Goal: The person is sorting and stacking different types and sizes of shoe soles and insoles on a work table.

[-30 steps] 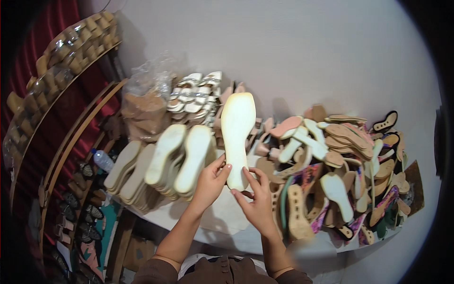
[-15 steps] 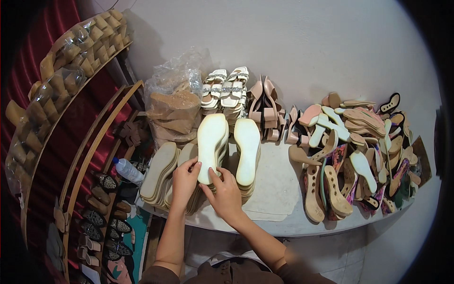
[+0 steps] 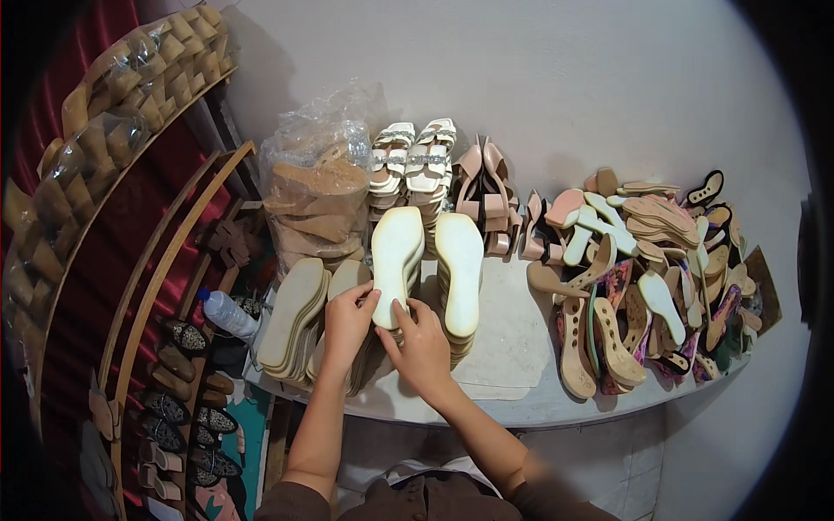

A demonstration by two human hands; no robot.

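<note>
Two tall stacks of pale, square-toed shoe insoles stand side by side on the white table. My left hand (image 3: 349,323) is at the left edge of the nearer-to-centre stack of insoles (image 3: 397,247), its thumb and fingers closed against the heel. My right hand (image 3: 422,352) grips the same heel from the right and front, index finger on the top insole and thumb at its front. The second stack of insoles (image 3: 460,269) stands just right of my right hand. Greyer stacks of insoles (image 3: 294,313) lie left, partly behind my left hand.
Behind the stacks are a plastic bag of wedge soles (image 3: 317,187), white sandals (image 3: 429,161) and pink heeled shoes (image 3: 482,187). A jumbled pile of soles (image 3: 651,286) covers the table's right. On the left, shelves hold shoes beside a water bottle (image 3: 228,313).
Both hands have shifted slightly right along with the stack they hold, which now leans closer to the right-hand stack. The view has turned a little.
</note>
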